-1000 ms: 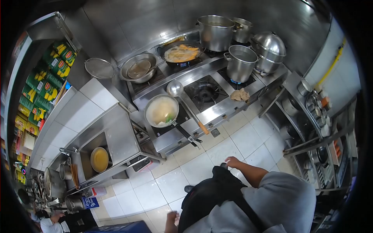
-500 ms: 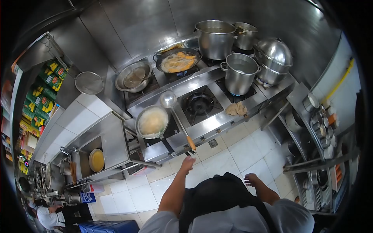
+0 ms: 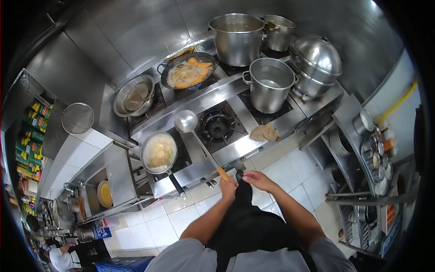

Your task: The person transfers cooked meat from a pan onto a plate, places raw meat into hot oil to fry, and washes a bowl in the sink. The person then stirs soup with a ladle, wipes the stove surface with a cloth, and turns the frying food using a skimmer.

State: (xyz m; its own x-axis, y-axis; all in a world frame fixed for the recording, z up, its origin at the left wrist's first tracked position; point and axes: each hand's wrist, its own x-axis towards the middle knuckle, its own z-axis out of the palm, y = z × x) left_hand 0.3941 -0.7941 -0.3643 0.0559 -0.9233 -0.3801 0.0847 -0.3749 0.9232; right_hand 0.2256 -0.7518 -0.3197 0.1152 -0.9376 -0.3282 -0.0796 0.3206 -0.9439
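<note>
My left hand (image 3: 229, 187) is closed around the wooden end of a long-handled ladle (image 3: 205, 147). The ladle's round metal bowl lies over the stove edge near an unlit burner (image 3: 218, 128). To its right, my right hand (image 3: 257, 180) is in the air with fingers apart, holding nothing. Left of the ladle, a frying pan (image 3: 158, 153) with pale, foamy food sits on the front-left burner, its black handle toward me. A beige rag (image 3: 264, 133) lies on the front ledge of the stove (image 3: 199, 167).
Orange pieces fry in a wok (image 3: 190, 71) at the back. Stockpots (image 3: 272, 86) and a domed steamer (image 3: 316, 63) stand to the right. A metal bowl (image 3: 134, 95) and round strainer (image 3: 77, 119) are left. Shelves with pots (image 3: 371, 136) line the right; a person (image 3: 68, 257) is lower left.
My left hand has moved forward and closed on the ladle's handle. My right hand has come inward and forward, near the left. The view has shifted slightly.
</note>
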